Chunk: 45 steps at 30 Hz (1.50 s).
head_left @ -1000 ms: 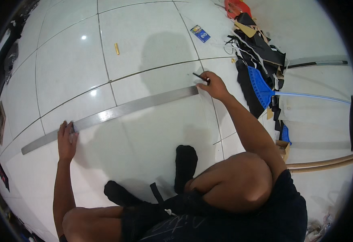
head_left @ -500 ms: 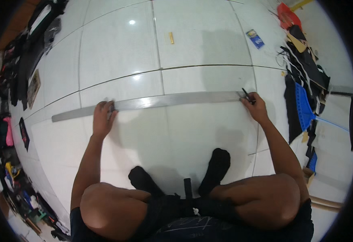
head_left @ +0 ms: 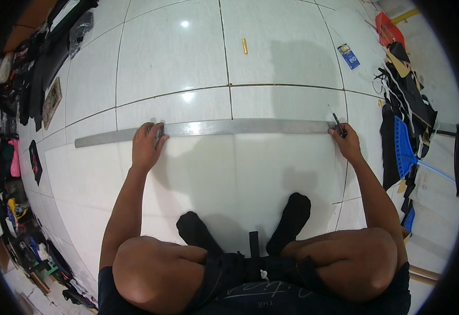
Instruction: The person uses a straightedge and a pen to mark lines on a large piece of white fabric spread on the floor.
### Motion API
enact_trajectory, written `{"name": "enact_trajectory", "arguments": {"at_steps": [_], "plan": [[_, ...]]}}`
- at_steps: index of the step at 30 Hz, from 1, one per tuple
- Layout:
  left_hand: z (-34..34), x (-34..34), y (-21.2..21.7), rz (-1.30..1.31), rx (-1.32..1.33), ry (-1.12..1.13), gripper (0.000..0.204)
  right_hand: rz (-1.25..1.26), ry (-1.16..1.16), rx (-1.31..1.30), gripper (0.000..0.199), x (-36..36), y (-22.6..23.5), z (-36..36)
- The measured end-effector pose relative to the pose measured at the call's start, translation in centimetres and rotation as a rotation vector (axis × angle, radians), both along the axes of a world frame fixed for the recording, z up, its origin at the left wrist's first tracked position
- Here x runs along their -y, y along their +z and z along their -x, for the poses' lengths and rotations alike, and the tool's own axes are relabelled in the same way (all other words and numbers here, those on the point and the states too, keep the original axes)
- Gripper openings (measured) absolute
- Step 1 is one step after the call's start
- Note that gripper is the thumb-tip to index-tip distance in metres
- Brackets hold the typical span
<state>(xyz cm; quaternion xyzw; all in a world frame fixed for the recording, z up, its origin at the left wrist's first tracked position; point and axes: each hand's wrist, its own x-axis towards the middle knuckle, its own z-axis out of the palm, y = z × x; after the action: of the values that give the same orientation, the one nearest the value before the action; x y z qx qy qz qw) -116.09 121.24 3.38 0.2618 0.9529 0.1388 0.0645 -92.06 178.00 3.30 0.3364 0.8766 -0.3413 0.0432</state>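
Observation:
A long silvery metal ruler (head_left: 213, 127) lies from left to right across the far part of a large white translucent sheet (head_left: 198, 178) on the floor. My left hand (head_left: 148, 146) grips the ruler left of its middle, fingers over the far edge and thumb at the near edge. At the ruler's right end, my right hand (head_left: 349, 143) is closed round a dark pen (head_left: 338, 125), which points up and away. Its fingertips also touch the ruler's end. The pen's writing tip cannot be made out.
Beyond the ruler, a small yellow stick (head_left: 244, 46) and a blue packet (head_left: 349, 56) lie on white tiles. At right are a blue dustpan-like tool (head_left: 405, 144), dark cloth scraps and a red object (head_left: 389, 30). Piled goods line the left. My socked feet (head_left: 292, 212) rest on the sheet.
The whole view has shifted, so the floor, ruler and hands appear farther right. Both hands keep their places on the ruler, and the pen stays in my right hand.

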Motion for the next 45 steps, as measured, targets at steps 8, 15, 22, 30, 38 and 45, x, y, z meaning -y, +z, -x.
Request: {"name": "enact_trajectory", "arguments": {"at_steps": [8, 15, 22, 30, 38, 45], "plan": [[0.9, 0.6, 0.5, -0.015, 0.073, 0.034, 0.041, 0.119, -0.019, -0.050, 0.034, -0.5, -0.7, 0.9], [0.9, 1.8, 0.3, -0.021, -0.042, -0.006, 0.039, -0.075, 0.109, 0.010, 0.035, 1.8, 0.6, 1.6], [1.0, 1.6, 0.6, -0.004, -0.045, -0.011, 0.039, -0.223, 0.270, -0.074, 0.037, 3.3, 1.8, 1.2], [0.8, 1.8, 0.2, 0.007, -0.006, -0.006, 0.039, -0.210, 0.260, 0.042, 0.039, 2.8, 2.2, 1.6], [0.3, 1.8, 0.1, -0.014, -0.052, -0.037, 0.038, -0.175, 0.239, -0.036, 0.038, 1.9, 0.9, 1.0], [0.9, 0.8, -0.2, -0.007, -0.031, -0.059, 0.041, -0.164, 0.192, -0.096, 0.040, 0.8, -0.3, -0.1]]}}
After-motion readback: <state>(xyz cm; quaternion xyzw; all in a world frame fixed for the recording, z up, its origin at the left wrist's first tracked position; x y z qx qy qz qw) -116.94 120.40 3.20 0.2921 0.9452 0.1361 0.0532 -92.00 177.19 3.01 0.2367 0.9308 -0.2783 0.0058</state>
